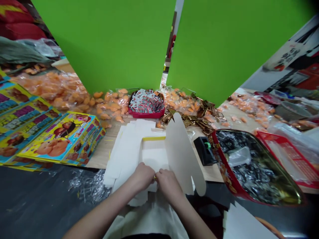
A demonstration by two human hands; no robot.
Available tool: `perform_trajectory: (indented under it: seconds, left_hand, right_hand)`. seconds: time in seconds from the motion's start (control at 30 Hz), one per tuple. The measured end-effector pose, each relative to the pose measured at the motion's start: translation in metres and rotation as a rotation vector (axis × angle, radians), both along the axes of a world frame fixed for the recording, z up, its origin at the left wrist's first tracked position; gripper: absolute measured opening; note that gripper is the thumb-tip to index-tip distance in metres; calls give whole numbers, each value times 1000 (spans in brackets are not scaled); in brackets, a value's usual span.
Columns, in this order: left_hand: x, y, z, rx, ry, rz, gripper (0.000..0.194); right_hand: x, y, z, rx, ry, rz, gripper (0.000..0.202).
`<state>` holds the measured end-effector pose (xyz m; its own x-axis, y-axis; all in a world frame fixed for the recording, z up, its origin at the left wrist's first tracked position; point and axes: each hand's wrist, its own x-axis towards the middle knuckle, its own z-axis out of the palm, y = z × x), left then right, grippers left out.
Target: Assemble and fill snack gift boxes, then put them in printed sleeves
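A partly folded cardboard box [155, 156], white inside with a yellow edge at its far side, lies before me. Its large lid flap [183, 156] stands raised to the right, with rounded tabs at its ends. My left hand [143, 176] is closed on the box's near wall. Right beside it, my right hand [168, 183] is closed on the same wall, the two hands nearly touching. A small bit of yellow shows between them. The fingertips are mostly hidden. Under and left of the box lies a stack of flat white cardboard blanks [124, 149].
Finished yellow printed boxes [59, 139] are stacked at left. A red tray of small sachets [147, 114] stands at the back among orange wrapped pieces [112, 106] and gold packets [204, 113]. Rightward are a black tape dispenser [204, 151], a large red-rimmed tin [281, 186] and a red basket [296, 156].
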<state>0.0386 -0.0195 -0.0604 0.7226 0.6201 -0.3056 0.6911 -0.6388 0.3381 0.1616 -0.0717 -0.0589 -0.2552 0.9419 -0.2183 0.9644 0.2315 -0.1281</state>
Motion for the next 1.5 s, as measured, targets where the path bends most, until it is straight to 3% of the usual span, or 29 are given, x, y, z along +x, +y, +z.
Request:
perform_trajectory:
  seconds: [0.13,0.2,0.27,0.3,0.33,0.4,0.47,0.5,0.53,0.6,0.73,0.87,0.93,1.0,1.07,1.13,1.2,1.27,1.33,1.43,1.5]
  left_hand:
    - [-9,-9,11,-10,77,-48,19]
    - [-10,-19,16,-23,92,-17,22]
    - [-3,-27,18,-52,92,105,24]
    - [4,-30,18,-73,86,179,24]
    - [11,-32,18,-95,73,238,24]
    - [26,-34,17,-115,19,261,29]
    - [35,-34,15,-108,-4,191,51]
    - [36,-34,12,-97,7,156,62]
    - [35,-35,9,-95,40,128,70]
    - [28,-35,-1,-119,130,82,67]
    - [17,-33,-25,-150,235,-8,49]
    - [19,-27,-34,-44,148,-108,45]
    - [19,-25,-30,-22,112,-152,42]
    - [17,-25,-24,-18,49,-156,39]
    - [12,-29,-19,2,-105,-117,37]
    - [5,-37,-17,42,-307,-77,31]
    - [-4,-47,-18,102,-502,-99,22]
    - [-15,-55,-21,179,-662,-174,14]
    - [-26,-57,-20,273,-737,-142,13]
    - [-38,-49,-13,341,-562,84,32]
    - [-40,-37,-12,321,-347,111,56]
  right_hand:
    - [-2,-35,-3,126,36,-14,38]
    - [18,-63,-3,389,159,71,38]
    - [55,-76,3,658,292,117,32]
    - [77,-71,8,745,328,48,30]
    - [101,-55,14,716,323,-67,30]
    - [143,1,23,799,289,-398,29]
    - [172,72,21,531,147,-487,31]
    - [182,105,17,480,133,-501,29]
    - [189,132,10,430,124,-509,26]
    - [196,166,-6,382,131,-512,18]
    - [208,175,-20,365,155,-514,12]
    - [223,144,6,413,200,-559,16]
    - [214,104,25,495,217,-631,26]
    - [184,48,40,728,233,-702,38]
    - [140,-10,47,934,276,-612,45]
    - [92,-47,44,959,343,-397,39]
    - [49,-52,31,825,367,-222,27]
    - [18,-33,12,702,333,-186,20]
    - [1,-12,-5,605,274,-223,18]
    - [6,-8,-17,575,279,-201,9]
    - [34,-20,-14,662,376,-163,18]
